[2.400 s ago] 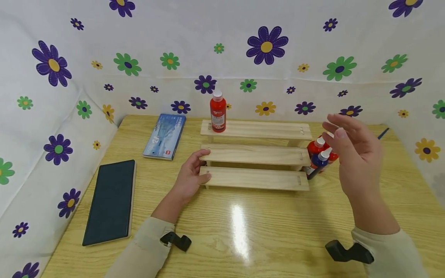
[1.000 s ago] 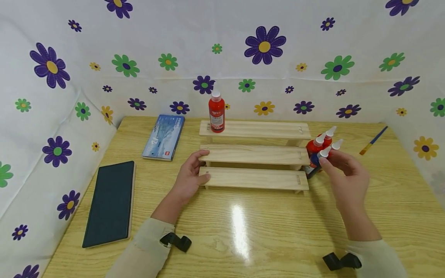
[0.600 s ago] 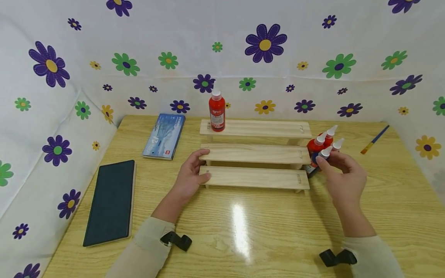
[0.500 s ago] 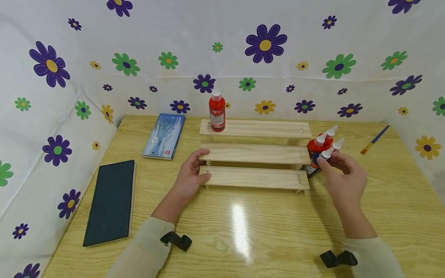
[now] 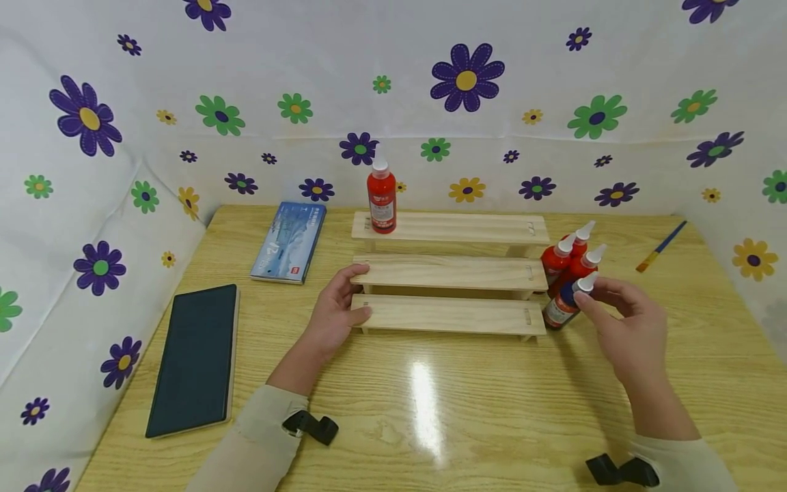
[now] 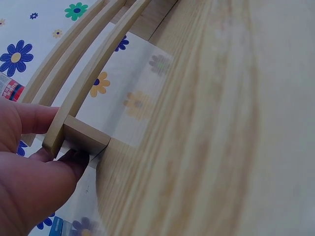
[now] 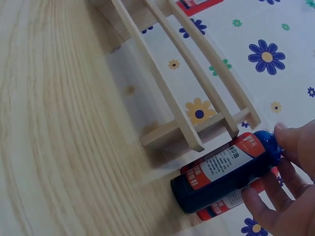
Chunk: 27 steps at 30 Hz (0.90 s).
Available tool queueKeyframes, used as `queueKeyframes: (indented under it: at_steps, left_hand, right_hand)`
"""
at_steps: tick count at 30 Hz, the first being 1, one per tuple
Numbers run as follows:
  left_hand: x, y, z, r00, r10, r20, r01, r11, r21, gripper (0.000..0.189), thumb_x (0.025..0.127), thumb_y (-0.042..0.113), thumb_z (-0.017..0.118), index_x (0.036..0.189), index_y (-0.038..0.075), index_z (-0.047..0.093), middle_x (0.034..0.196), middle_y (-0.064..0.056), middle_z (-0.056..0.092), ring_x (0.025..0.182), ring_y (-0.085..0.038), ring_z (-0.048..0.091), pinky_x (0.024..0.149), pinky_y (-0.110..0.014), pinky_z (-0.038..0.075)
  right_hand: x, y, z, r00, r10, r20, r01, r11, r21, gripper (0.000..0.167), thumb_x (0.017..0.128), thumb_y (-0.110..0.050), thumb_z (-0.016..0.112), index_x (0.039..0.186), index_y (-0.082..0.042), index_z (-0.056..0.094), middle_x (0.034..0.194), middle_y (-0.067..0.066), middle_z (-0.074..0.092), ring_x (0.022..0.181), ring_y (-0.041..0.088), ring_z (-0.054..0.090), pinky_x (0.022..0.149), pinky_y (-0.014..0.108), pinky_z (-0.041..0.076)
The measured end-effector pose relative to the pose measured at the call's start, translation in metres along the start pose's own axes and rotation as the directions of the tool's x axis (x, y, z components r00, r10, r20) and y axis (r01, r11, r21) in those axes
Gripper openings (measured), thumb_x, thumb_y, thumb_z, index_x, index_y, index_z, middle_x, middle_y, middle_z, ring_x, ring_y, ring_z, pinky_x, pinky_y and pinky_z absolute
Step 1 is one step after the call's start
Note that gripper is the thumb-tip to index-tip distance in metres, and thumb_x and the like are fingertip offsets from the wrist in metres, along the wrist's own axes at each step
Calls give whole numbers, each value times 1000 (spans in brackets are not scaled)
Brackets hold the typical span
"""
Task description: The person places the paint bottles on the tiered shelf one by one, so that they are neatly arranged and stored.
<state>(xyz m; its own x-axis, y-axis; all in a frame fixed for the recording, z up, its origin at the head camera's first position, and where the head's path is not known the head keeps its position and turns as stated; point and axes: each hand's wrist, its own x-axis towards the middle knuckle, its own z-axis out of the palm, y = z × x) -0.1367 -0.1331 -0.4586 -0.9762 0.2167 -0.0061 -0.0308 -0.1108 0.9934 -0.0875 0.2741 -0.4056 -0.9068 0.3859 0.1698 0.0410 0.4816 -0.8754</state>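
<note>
My left hand (image 5: pixel 332 314) grips the left end of a pale wooden three-tier rack (image 5: pixel 449 316), thumb on the lowest tier. In the left wrist view, the fingers (image 6: pixel 42 118) reach around the end of its slats. My right hand (image 5: pixel 633 331) pinches a blue bottle (image 5: pixel 561 309) by its upper part, below the white pointed cap. The right wrist view shows the blue bottle (image 7: pixel 216 169) with its red-and-white label, close beside the rack's right end. Several red bottles (image 5: pixel 556 260) with similar caps stand behind it. Another red bottle (image 5: pixel 382 203) stands on the top tier's left end.
A blue-and-white box (image 5: pixel 289 240) lies at the back left, with a dark notebook (image 5: pixel 193 359) in front of it. A paintbrush (image 5: pixel 661 247) with a blue handle lies at the back right. A flower-patterned white cloth (image 5: pixel 406 109) hangs behind the table.
My right hand came down to the bottle group and took hold of the blue bottle. That bottle has moved slightly right and forward, showing more of its label. The left hand stays on the rack.
</note>
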Motion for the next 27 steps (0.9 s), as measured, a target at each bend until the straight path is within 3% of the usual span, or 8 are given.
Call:
queueKeyframes:
  at_steps: [5, 13, 20, 27]
  left_hand:
    - [0, -1, -1, 1000, 6, 5, -6, 1000, 4, 69, 84, -24, 57, 144, 9, 47, 135, -17, 51, 114, -31, 48, 81, -32, 49]
    - [0, -1, -1, 1000, 1, 3, -1, 1000, 6, 69, 84, -24, 57, 144, 9, 47, 136, -17, 50, 115, -32, 48, 82, -32, 49]
    - [0, -2, -1, 1000, 1, -4, -1, 1000, 5, 69, 84, -25, 57, 143, 9, 48, 135, -15, 51, 113, -30, 49, 81, -32, 49]
    - [0, -1, -1, 1000, 1, -1, -1, 1000, 0, 69, 84, -24, 57, 143, 9, 47, 135, -15, 51, 113, -30, 49, 82, -32, 49]
  right_hand:
    - [-3, 5, -2, 998, -41, 49, 42, 999, -3, 30, 93, -12, 72, 121, 0, 68, 106, -13, 64, 98, -1, 59, 79, 10, 45]
    - [-4, 12, 0, 996, -30, 82, 26, 999, 46, 34, 92, -10, 73, 124, -1, 66, 112, -12, 63, 101, -1, 59, 79, 10, 46]
    - [-3, 17, 8, 1000, -9, 12, 8, 997, 76, 36, 88, -10, 78, 123, -4, 69, 110, -10, 66, 99, 3, 61, 78, 12, 48]
    - [-6, 21, 14, 998, -33, -48, 39, 990, 133, 35, 88, -3, 75, 123, -2, 70, 110, -10, 67, 98, 7, 63, 74, 13, 50]
